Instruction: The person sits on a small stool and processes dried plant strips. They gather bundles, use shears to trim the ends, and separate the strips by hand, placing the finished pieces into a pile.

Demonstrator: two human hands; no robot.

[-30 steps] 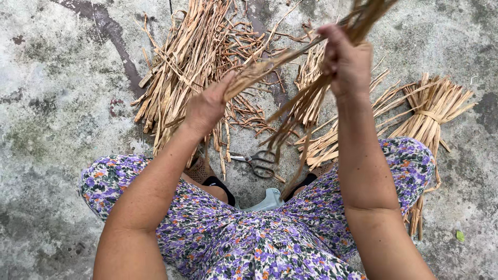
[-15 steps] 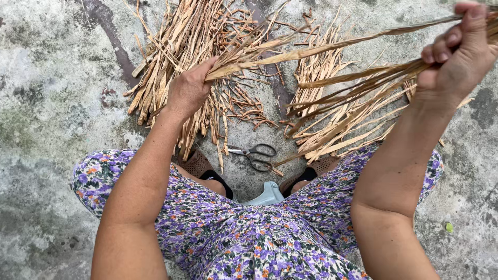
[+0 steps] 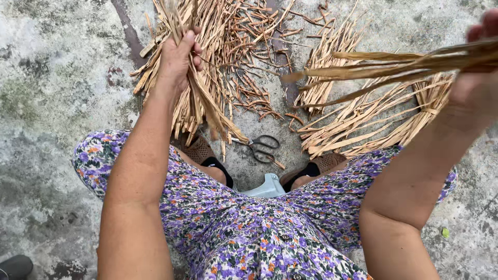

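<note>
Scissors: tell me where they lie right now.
In the head view, the scissors lie on the concrete ground between the person's feet, just below the left hand's hanging strips.

left hand [image 3: 179, 57] fingers [image 3: 193, 47]: clasped round straw bundle [image 3: 207, 98], heap [image 3: 228, 41] beyond | scissors [image 3: 262, 147]: on ground below-right of those fingers | right hand [image 3: 474, 78]: strips [image 3: 394, 65] run leftward from its fingers

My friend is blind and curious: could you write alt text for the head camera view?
Seen from above, a seated person in a purple floral dress grips dried straw strips in each hand: the left hand holds a hanging bunch, the right hand a level bundle. Black scissors lie on the concrete floor between the feet, among strewn straw.
</note>
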